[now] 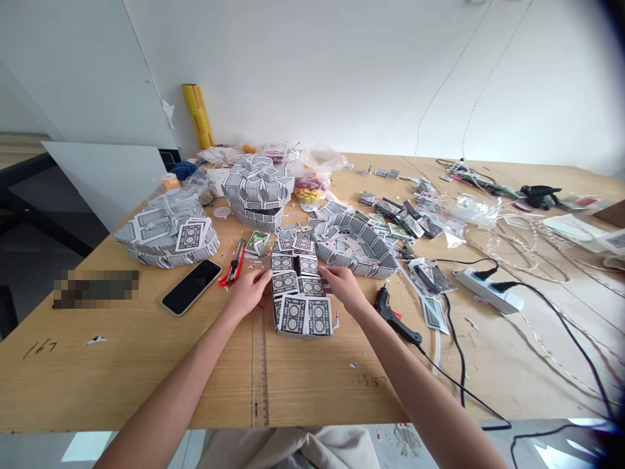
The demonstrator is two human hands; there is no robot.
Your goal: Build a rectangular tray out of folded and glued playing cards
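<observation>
A structure built from blue-and-white patterned playing cards lies on the table in front of me, with a dark gap near its middle. My left hand grips its left side, fingers closed at the edge. On the opposite side my right hand pinches the right edge; some fingertips are hidden behind the cards. Just left of my left hand lies a red utility knife. A black glue gun rests right of my right hand. Beneath the left wrist runs a clear ruler.
Card-covered boxes stand at left and back, with an open card tray behind my right hand. A phone lies left. Loose cards, a power strip and tangled cables cover the right side.
</observation>
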